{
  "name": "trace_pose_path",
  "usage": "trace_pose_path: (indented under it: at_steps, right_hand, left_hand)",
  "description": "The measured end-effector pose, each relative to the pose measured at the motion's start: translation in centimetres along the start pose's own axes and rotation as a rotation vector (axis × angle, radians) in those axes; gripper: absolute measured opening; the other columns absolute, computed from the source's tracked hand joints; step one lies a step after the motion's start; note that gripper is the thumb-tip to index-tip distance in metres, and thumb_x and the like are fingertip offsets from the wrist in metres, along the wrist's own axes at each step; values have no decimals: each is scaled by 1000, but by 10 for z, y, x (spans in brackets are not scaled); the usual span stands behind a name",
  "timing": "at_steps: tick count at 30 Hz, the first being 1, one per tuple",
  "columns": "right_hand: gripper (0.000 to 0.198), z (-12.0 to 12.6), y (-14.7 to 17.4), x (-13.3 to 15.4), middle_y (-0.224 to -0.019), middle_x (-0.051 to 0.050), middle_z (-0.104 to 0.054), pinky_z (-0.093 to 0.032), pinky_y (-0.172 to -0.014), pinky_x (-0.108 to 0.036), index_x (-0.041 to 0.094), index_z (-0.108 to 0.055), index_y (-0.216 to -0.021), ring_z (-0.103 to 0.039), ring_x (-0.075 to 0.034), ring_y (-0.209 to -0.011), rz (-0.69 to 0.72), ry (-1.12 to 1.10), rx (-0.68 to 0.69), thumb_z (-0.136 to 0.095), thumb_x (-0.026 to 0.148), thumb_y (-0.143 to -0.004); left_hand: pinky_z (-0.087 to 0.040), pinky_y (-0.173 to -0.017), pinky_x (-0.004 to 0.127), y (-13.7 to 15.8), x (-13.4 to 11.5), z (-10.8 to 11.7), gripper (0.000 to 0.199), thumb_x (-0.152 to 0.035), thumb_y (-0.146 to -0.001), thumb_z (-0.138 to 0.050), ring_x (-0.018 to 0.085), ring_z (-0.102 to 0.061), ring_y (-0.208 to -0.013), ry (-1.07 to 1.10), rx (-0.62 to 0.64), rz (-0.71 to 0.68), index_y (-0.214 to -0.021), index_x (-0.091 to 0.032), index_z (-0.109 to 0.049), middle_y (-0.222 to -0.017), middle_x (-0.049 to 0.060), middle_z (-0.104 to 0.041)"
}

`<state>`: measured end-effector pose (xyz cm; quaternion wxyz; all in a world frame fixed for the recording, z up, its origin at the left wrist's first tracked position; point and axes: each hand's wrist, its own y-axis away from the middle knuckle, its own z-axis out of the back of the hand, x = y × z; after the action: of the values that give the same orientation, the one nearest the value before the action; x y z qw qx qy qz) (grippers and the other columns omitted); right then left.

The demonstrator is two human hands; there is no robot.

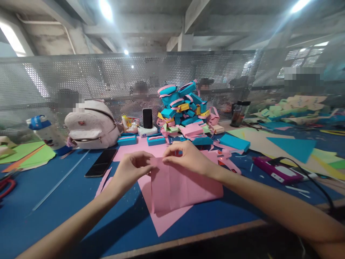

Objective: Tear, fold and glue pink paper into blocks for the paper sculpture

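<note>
A folded sheet of pink paper (185, 190) stands raised off the table between my hands, with crease lines down its face. My left hand (133, 167) pinches its upper left corner between thumb and fingers. Just to the right, my right hand (185, 154) grips the top edge, thumb and forefinger pressed together. Beneath it, a flat pink sheet (160, 225) lies on the blue table with one corner pointing toward me. Narrow pink strips (102, 184) rest by my left wrist.
Blue table (70, 216); behind, a heap of blue and pink paper boxes (185, 111). Left: black phone (101, 163), white backpack (90, 124), bottle (48, 135), red-handled scissors (8, 187). Right: purple power strip (277, 171) with a black cable, coloured sheets (292, 147), dark-lidded bottle (239, 113). People sit beyond the perforated screen.
</note>
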<state>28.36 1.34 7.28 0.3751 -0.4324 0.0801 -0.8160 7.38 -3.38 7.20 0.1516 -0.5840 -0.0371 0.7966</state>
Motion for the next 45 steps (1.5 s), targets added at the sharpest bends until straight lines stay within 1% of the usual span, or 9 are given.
trace_pose_path:
  at_steps: [4, 13, 17, 21, 25, 30, 34, 38, 45]
  right_hand:
    - [10, 1, -9, -6, -78, -1, -72, -37, -65, -25, 19, -75, -82, -60, -14, -73, -8, 85, 111, -69, 26, -84]
    - [8, -43, -37, -53, -69, 2, -65, -33, -59, -23, 16, -72, -80, -56, -12, -66, 5, 183, 353, -70, 22, -83]
    - [11, -65, -32, -63, -92, -4, -68, -42, -75, -28, 16, -68, -95, -59, -19, -88, 33, 238, 330, -67, 23, -86]
    - [28, -72, -9, -57, -123, -11, -59, -38, -101, -42, 17, -59, -116, -49, -24, -117, 103, 288, 297, -61, 16, -88]
    - [43, -72, 23, -54, -137, -18, -53, -39, -108, -46, 10, -49, -136, -45, -26, -128, 194, 405, 331, -49, 16, -94]
    - [51, -71, 42, -62, -149, -17, -44, -37, -114, -48, 9, -42, -146, -41, -27, -136, 108, 404, 419, -44, 21, -96]
    - [51, -76, 46, -69, -148, -20, -44, -36, -114, -50, 3, -44, -144, -39, -30, -138, 141, 388, 373, -39, 18, -95]
    - [52, -79, 47, -71, -148, -17, -45, -35, -116, -46, 5, -44, -143, -38, -26, -139, 107, 320, 316, -41, 16, -92]
    - [53, -75, 42, -72, -153, -13, -39, -27, -120, -43, 10, -39, -147, -30, -23, -142, 63, 265, 394, -43, 25, -96]
  left_hand:
    - [-58, -62, 25, 0, 7, -2, 31, -24, -75, -73, 16, -71, -62, -59, 35, -18, -104, -16, -68, -77, 2, -73]
    - [-56, -62, 28, -15, 70, 10, 23, -28, -76, -66, 19, -69, -63, -275, 142, 96, -86, -10, -76, -69, 7, -74]
    - [-50, -60, 25, -18, 87, 18, 19, -23, -76, -63, 17, -66, -64, -438, 177, 68, -84, -16, -79, -74, 4, -75]
    - [-45, -61, 24, -17, 88, 20, 20, -16, -79, -61, 15, -63, -66, -581, 202, 0, -89, -19, -78, -81, 2, -74]
    - [-44, -76, 29, -15, 85, 19, 20, -14, -85, -58, 18, -62, -83, -708, 232, -92, -91, -23, -75, -89, 1, -72]
    - [-38, -77, 38, -15, 87, 16, 18, -11, -84, -59, 25, -59, -91, -863, 232, -157, -92, -22, -70, -98, 4, -68]
    - [-43, -82, 40, -15, 99, 15, 17, -16, -94, -52, 25, -58, -103, -919, 215, -333, -106, -19, -64, -116, 7, -64]
    - [-46, -89, 41, -14, 109, 17, 15, -18, -99, -50, 23, -59, -105, -920, 276, -490, -110, -19, -61, -114, 6, -66]
    - [-51, -93, 37, -3, 88, 8, 33, -17, -103, -34, 22, -66, -97, -828, 490, -825, -114, -11, -65, -106, 8, -73]
